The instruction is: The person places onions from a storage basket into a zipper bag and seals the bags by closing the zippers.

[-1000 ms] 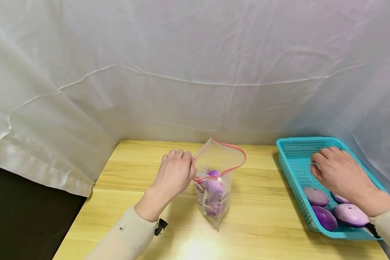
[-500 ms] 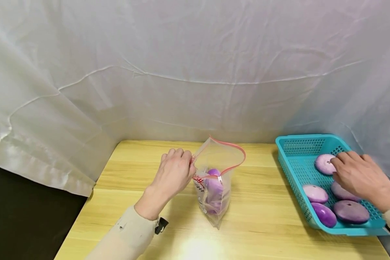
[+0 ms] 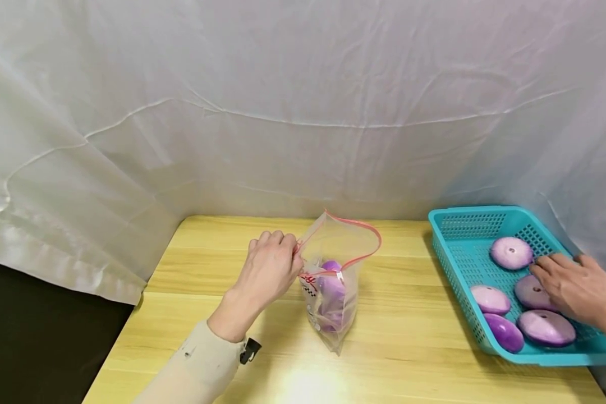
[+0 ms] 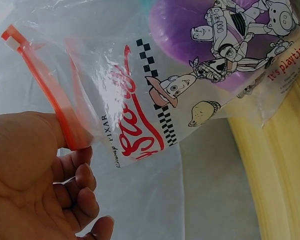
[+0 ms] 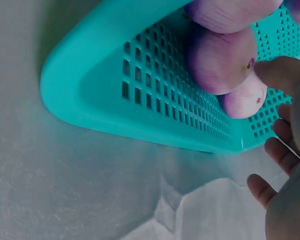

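Note:
In the head view my left hand [image 3: 272, 261] holds up the rim of a clear zip bag [image 3: 350, 306]. The left wrist view shows the bag's red zip edge [image 4: 52, 95] pinched between thumb and fingers. Several purple onions [image 3: 331, 292] lie inside the bag, and its mouth gapes to the right. Over a turquoise basket [image 3: 472, 209], my right hand [image 3: 575, 283] has relaxed fingers at a purple onion [image 3: 530, 292]. In the right wrist view the thumb [image 5: 277, 75] lies at that onion's [image 5: 220, 57] end, with the other fingers apart from it.
Around the right hand, the basket also holds a pale onion [image 3: 512, 252] at the back, a striped one [image 3: 546, 327] in front and a dark purple one [image 3: 504, 332] at the left. White cloth [image 3: 303, 112] hangs behind the wooden table [image 3: 409, 314].
My right hand has moved right and a little toward me in the basket, uncovering the onion at the back. The left hand and the bag stay nearly where they were.

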Tool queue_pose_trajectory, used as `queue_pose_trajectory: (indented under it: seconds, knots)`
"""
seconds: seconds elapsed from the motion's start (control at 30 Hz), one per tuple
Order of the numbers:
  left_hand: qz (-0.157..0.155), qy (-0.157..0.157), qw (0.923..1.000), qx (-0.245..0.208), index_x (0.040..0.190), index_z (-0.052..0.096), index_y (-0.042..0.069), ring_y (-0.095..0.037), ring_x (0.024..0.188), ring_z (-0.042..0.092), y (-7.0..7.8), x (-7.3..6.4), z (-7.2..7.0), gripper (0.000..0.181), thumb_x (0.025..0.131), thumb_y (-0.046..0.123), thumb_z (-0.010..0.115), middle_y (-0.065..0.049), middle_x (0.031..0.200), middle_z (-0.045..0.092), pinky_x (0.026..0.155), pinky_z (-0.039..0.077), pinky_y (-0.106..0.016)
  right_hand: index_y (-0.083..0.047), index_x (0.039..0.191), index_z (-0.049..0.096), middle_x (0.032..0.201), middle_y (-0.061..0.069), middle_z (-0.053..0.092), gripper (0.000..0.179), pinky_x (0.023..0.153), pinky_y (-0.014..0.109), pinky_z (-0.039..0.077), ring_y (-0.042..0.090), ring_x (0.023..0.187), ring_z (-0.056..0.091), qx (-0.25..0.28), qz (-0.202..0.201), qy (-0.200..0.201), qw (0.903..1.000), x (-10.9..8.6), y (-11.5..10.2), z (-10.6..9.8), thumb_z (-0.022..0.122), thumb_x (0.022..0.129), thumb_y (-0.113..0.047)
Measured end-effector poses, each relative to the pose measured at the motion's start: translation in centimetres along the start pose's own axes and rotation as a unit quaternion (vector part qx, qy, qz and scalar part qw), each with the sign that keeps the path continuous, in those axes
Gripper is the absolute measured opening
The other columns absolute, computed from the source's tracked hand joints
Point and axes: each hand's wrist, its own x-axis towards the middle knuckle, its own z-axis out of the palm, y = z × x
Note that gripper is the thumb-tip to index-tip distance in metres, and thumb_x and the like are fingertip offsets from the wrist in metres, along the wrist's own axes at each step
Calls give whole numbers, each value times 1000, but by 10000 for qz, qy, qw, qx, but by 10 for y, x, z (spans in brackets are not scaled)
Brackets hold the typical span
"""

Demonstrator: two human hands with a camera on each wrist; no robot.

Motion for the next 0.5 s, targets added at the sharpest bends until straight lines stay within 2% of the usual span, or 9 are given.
queue_pose_trajectory:
  seconds: [0.1, 0.23, 0.33, 0.5]
  knots:
    - [-69, -46, 10000, -5, 83, 59, 15, -22, 73, 46, -1, -1, -1, 15, 94, 21, 67, 1, 77, 53, 68, 37, -37, -1, 124, 69, 126, 22, 64, 37, 94, 69, 44, 47, 120, 54, -21, -108, -463, 9989, -2, 1, 0, 70, 88, -8]
    - [-88, -70, 9999, -3, 82, 58, 15, -22, 72, 45, -1, -1, -1, 15, 94, 20, 66, 1, 76, 52, 67, 36, -37, -1, 126, 68, 129, 23, 63, 36, 97, 70, 43, 50, 123, 52, -6, -129, -883, 9960, -3, 4, 4, 68, 91, -9]
    - [-66, -53, 10000, -12, 81, 57, 15, -22, 72, 45, 0, -1, -1, 16, 94, 20, 66, 1, 76, 51, 67, 36, -37, -1, 126, 68, 129, 23, 63, 37, 97, 71, 43, 50, 123, 52, -13, -80, -963, 9953, -3, 7, 10, 70, 91, -11]
    - [-50, -9, 10000, 11, 82, 58, 15, -23, 72, 46, 1, -2, 0, 15, 94, 20, 66, 1, 76, 52, 67, 37, -39, -1, 125, 69, 127, 23, 64, 40, 95, 69, 44, 48, 121, 52, -28, -105, -863, 9962, -2, 11, 19, 75, 90, -18]
